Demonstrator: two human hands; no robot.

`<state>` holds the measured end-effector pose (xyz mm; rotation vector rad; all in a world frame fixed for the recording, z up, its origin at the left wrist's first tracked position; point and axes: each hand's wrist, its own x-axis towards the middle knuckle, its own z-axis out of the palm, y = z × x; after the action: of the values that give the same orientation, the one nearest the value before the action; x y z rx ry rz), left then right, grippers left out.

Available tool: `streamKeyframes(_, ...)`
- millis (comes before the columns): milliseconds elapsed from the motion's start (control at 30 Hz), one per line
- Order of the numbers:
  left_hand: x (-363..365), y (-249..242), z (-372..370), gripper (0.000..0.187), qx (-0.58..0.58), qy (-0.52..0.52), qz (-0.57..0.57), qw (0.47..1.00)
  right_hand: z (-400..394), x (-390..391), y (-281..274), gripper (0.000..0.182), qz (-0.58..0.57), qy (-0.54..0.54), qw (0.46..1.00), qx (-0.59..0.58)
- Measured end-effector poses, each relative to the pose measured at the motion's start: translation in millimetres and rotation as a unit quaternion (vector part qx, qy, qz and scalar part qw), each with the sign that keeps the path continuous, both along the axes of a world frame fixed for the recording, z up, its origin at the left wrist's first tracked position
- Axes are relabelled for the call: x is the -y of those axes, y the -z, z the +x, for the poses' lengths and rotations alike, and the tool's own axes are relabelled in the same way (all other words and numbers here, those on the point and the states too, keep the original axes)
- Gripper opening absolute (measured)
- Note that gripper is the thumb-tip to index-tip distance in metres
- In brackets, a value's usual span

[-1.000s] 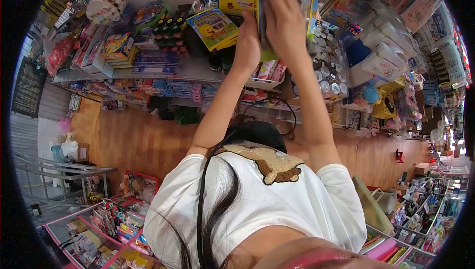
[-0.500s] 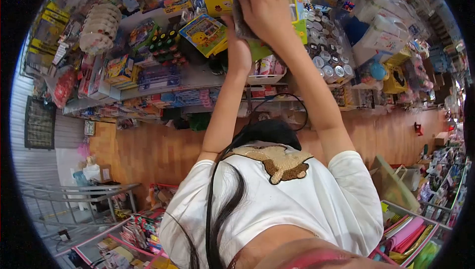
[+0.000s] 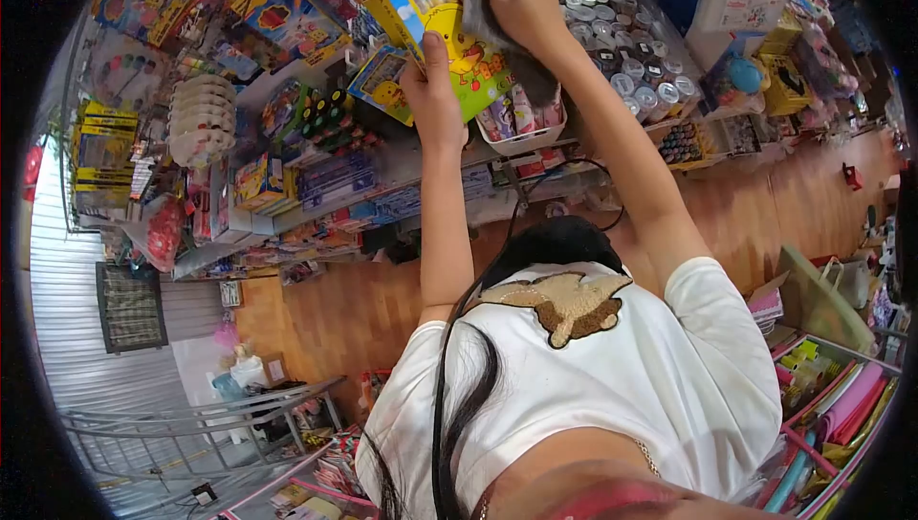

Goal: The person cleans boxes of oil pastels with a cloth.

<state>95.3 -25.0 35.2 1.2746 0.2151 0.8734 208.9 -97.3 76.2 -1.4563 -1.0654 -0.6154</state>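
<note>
Left hand (image 3: 435, 97) clamped on box (image 3: 448, 24), thumb flat on the front face, fingers mostly hidden behind the box. Box reads OIL PASTELS, blue at top, yellow duck in middle, green at bottom, yellow side panel. It's held up off the shelf (image 3: 397, 168), tilted, front face to camera. Right hand (image 3: 526, 1) has grip closed over grey cloth (image 3: 497, 27), cloth touching right part of box front, loose end hanging down by the box's lower right edge. Right fingertips partly cut off at top of frame, exact finger positions can't tell.

Smaller duck box (image 3: 382, 82) just left of the held box, partly behind left hand. White basket (image 3: 521, 142) with pink packs (image 3: 524, 110) just below the held box, near shelf edge. Many lidded jars (image 3: 622, 61) to the right, near right forearm. Left of left hand: dark bottles (image 3: 330, 123) with green and yellow caps, near the smaller duck box. Further left: blue packs (image 3: 335, 178), yellow carton (image 3: 258, 180), stack of white palettes (image 3: 201, 123), red bag (image 3: 161, 233). Upper left, box marked 12 (image 3: 292, 8), leaning. Wood floor (image 3: 354, 295) below shelf. White shirt (image 3: 583, 396) and black cord (image 3: 439, 405) in foreground.
</note>
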Motion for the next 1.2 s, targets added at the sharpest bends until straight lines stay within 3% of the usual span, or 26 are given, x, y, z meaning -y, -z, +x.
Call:
streamKeyframes(67,3,0,0,0.043,-0.004,-0.012,0.007,1.0,10,-5,-2,0.039,0.066,0.007,0.997,-0.034)
streamKeyframes(167,4,-5,2,0.045,0.034,-0.014,-0.015,0.999,-24,-11,41,0.043,0.103,0.098,0.989,-0.038)
streamKeyframes(200,-1,-4,1,0.047,0.016,-0.016,0.054,0.998,-50,-6,50,0.043,0.052,0.113,0.992,-0.036)
streamKeyframes(300,-2,1,4,0.05,0.057,0.019,0.038,0.997,-88,5,52,0.045,-0.05,0.13,0.989,0.045)
streamKeyframes(333,-3,4,6,0.052,0.076,0.052,-0.017,0.996,-89,7,48,0.045,-0.074,0.132,0.985,0.085)
streamKeyframes(433,-3,-4,8,0.054,0.123,0.105,-0.083,0.983,-59,-8,18,0.047,-0.027,0.101,0.986,0.126)
streamKeyframes(567,2,-6,-4,0.056,-0.044,0.018,-0.032,0.998,-25,3,-24,0.041,-0.031,0.07,0.997,0.032)
streamKeyframes(600,5,-11,-4,0.053,-0.021,0.016,-0.024,0.999,-24,3,-21,0.042,-0.023,0.063,0.998,0.007)
streamKeyframes(700,0,-8,0,0.05,0.029,-0.036,-0.005,0.999,-31,-1,10,0.046,0.047,0.167,0.98,0.1)
streamKeyframes(733,-3,-9,-1,0.049,0.038,-0.018,-0.001,0.999,-30,-7,25,0.048,-0.012,0.156,0.984,0.089)
streamKeyframes(833,-13,-3,5,0.049,0.054,-0.009,0.002,0.998,-62,3,68,0.049,-0.008,0.101,0.995,0.002)
streamKeyframes(933,-7,-5,6,0.049,0.053,0.001,0.011,0.999,-72,13,67,0.047,-0.069,0.144,0.986,0.049)
streamKeyframes(1067,-5,-6,9,0.05,0.034,-0.027,0.026,0.999,-35,4,27,0.045,-0.05,0.181,0.977,0.102)
streamKeyframes(1167,2,-8,4,0.052,0.029,-0.019,-0.027,0.999,1,8,-11,0.042,0.04,0.104,0.992,0.053)
streamKeyframes(1200,3,-10,0,0.053,0.018,-0.005,-0.01,1.0,16,7,-16,0.043,0.042,0.024,0.999,0.002)
